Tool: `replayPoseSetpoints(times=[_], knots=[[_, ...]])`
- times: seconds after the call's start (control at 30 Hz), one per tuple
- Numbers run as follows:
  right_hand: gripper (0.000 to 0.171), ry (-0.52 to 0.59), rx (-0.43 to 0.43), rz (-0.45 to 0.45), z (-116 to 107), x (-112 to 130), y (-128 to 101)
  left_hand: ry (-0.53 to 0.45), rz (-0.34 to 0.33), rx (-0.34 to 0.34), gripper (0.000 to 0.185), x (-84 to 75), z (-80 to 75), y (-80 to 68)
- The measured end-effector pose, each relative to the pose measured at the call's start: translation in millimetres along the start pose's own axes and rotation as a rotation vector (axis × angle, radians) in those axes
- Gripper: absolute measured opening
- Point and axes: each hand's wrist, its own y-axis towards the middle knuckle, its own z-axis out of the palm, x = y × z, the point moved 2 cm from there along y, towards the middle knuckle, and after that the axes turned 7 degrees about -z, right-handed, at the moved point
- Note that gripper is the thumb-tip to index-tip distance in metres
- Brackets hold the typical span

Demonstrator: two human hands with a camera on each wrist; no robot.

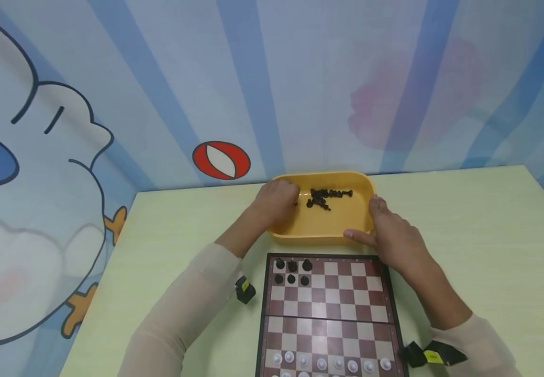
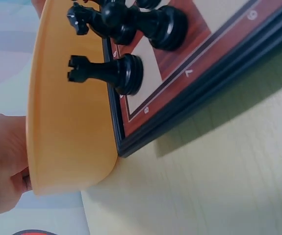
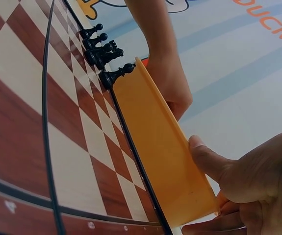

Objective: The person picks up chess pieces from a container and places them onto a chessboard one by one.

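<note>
Nearest me, white pieces (image 1: 321, 362) are standing along the glossy chequered chessboard (image 1: 328, 314), six black ones (image 1: 292, 272) at its far corner. Beyond it the left hand (image 1: 277, 201) is reaching curled into the smooth yellow plastic tray (image 1: 321, 229) toward the small black pieces (image 1: 325, 198), though I cannot tell whether it is holding one; the right hand (image 1: 391, 235) is gripping the tray's rounded corner. The tray is touching the board on the pale green tabletop (image 1: 479, 235), so a tug could be toppling those light pieces.
</note>
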Motion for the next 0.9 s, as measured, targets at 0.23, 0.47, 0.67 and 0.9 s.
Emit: replayPoseSetpoints(times=[0.23,0.47,0.67,0.9], knots=[[0.115,0.004,0.000,-0.005,0,-2,1,-0.073,-0.022,0.025,0.016,5.1,-5.8,-7.3],[0.113,0.003,-0.014,-0.012,1,-2,1,-0.234,0.009,-0.002,0.012,9.6,-8.9,-17.6],[0.112,-0.015,-0.014,-0.018,2,-1,1,-0.349,0.095,-0.077,0.017,10.3,-15.4,-27.4],[0.113,-0.019,0.002,-0.007,2,-2,1,-0.431,0.230,-0.165,0.020,7.6,-19.6,-35.5]])
